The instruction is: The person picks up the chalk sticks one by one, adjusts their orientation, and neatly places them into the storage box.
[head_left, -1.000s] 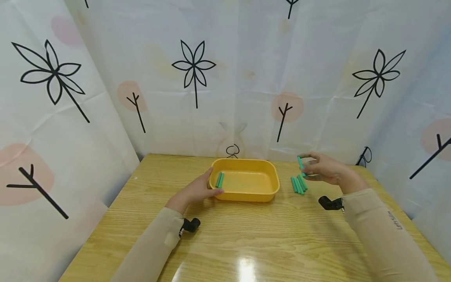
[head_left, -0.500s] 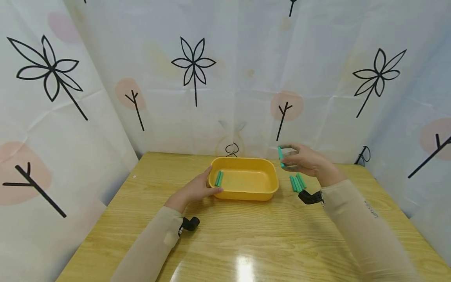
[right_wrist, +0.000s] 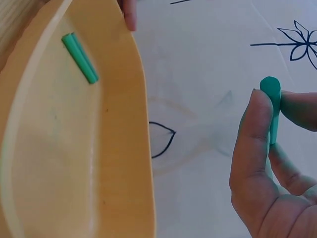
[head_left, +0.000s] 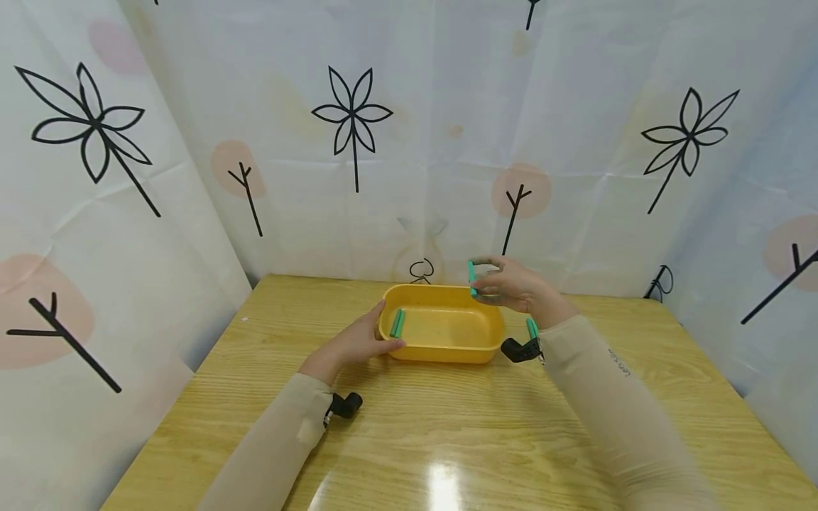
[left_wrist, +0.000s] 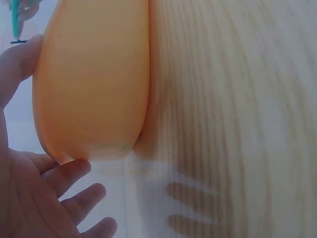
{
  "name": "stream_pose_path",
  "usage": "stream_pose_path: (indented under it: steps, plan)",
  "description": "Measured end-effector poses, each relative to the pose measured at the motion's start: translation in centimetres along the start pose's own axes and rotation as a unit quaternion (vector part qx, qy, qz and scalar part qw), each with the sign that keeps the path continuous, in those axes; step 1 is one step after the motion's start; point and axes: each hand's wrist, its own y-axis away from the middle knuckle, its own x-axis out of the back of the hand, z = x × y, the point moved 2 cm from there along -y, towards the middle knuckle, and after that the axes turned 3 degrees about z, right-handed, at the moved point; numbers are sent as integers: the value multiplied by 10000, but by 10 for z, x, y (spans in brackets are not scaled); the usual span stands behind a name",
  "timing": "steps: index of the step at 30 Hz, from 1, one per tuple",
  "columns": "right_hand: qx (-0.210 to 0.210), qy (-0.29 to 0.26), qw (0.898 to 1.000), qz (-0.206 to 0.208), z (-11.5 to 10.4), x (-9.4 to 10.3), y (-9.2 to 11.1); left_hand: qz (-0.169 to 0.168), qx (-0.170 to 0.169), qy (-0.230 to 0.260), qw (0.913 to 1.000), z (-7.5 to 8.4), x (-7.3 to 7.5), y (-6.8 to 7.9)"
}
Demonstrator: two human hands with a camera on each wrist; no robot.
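A yellow plastic tray (head_left: 447, 354) stands toward the back of the table. My left hand (head_left: 359, 339) grips its left end, the thumb at the near side. Inside the tray, at its left end, lie two green chalk sticks (head_left: 397, 323) side by side. Above the tray's back right rim, my right hand (head_left: 511, 287) pinches another green chalk stick (right_wrist: 272, 101) between thumb and fingers. That stick is held nearly upright, apart from the tray. Right of the tray, more chalk (head_left: 532, 328) on the table is mostly hidden behind my right wrist.
The wooden table (head_left: 409, 426) reaches back to a patterned white cloth (head_left: 434, 142), which also hangs at both sides. A black object (head_left: 655, 284) with a loop is at the back right edge. Each wrist wears a black camera mount (head_left: 346, 405).
My right hand has moved left with the chalk stick, from above the chalk on the table to over the tray's back right. My left hand has stayed on the tray.
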Motion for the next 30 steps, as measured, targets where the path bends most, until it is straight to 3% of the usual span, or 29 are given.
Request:
stream_pose_path:
  steps: [11,22,30]
  plan:
    - [-233,-331,9992,6,10,-32,-31,-4,-24,-55,10000,-3,-1,-2]
    - [-687,-403,9964,299,45,-63,-65,-28,61,71,10000,-1,-1,-1]
    - [-847,-193,9954,404,68,-78,-79,-49,60,92,9999,0,-1,0]
